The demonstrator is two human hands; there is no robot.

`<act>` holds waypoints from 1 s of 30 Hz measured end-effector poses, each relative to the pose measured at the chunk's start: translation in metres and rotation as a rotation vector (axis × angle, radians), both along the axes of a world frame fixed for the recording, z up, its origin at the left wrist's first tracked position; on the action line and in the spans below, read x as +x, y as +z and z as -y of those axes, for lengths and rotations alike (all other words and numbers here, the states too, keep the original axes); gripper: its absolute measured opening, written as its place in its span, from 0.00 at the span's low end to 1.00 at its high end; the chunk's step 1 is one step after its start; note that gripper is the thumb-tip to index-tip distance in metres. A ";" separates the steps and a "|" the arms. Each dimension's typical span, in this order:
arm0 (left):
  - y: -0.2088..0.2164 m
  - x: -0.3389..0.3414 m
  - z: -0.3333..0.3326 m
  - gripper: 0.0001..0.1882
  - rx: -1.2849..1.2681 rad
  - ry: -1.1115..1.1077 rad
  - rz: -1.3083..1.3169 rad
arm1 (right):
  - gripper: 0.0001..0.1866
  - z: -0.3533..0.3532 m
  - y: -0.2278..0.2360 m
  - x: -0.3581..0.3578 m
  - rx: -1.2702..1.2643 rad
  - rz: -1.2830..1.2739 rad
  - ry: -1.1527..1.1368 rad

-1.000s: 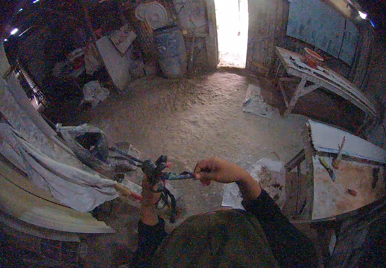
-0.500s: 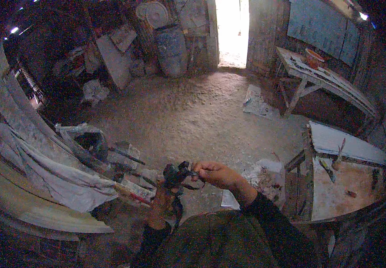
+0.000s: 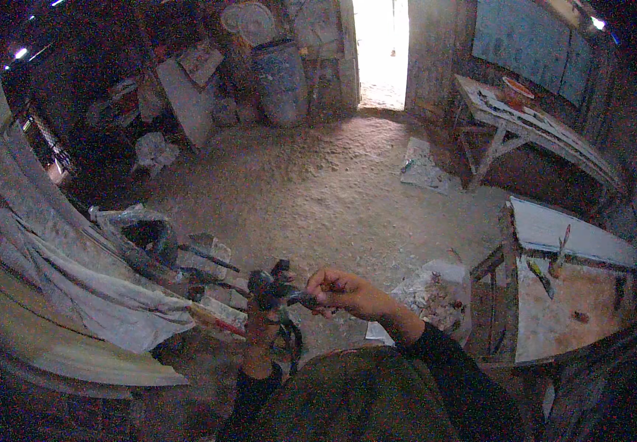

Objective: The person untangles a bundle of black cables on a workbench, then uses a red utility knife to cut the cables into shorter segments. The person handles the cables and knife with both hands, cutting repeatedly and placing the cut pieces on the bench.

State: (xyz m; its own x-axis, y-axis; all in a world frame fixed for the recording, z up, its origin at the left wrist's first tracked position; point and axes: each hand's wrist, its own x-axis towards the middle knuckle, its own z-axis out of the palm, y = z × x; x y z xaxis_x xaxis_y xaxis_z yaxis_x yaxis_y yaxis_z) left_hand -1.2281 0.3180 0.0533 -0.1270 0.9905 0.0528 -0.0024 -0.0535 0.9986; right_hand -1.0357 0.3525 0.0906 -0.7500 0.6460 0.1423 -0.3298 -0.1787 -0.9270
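At the lower middle of the frame, two bare hands meet around a dark bundle (image 3: 265, 287). The bundle sits at the top of the left hand (image 3: 261, 328), whose fingers it hides; how far they are closed, and whether they grip the bundle or are covered by it, I cannot tell. The right hand (image 3: 352, 296), just to the right, has its thumb and fingers pinched together on a dark strip (image 3: 302, 299) that reaches to the bundle. A black strap (image 3: 297, 342) hangs below, beside the left wrist.

At the lower left, a pale cloth (image 3: 112, 302) drapes over a long curved surface, with a red stick (image 3: 229, 326) near the left hand. At the right, a bench (image 3: 576, 339) carries a green-handled tool (image 3: 539, 277), a brush (image 3: 558, 258) and a small reddish piece (image 3: 581, 317). Rubble (image 3: 440, 306) lies on the floor between the right forearm and the bench. At the upper right, an orange bowl (image 3: 516, 94) rests on a table (image 3: 502, 127); at the upper centre, a blue barrel (image 3: 280, 85) stands left of a bright doorway (image 3: 382, 51).
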 end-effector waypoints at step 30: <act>-0.025 -0.030 0.027 0.14 0.053 0.061 0.293 | 0.09 0.001 -0.020 0.006 1.129 0.264 -0.793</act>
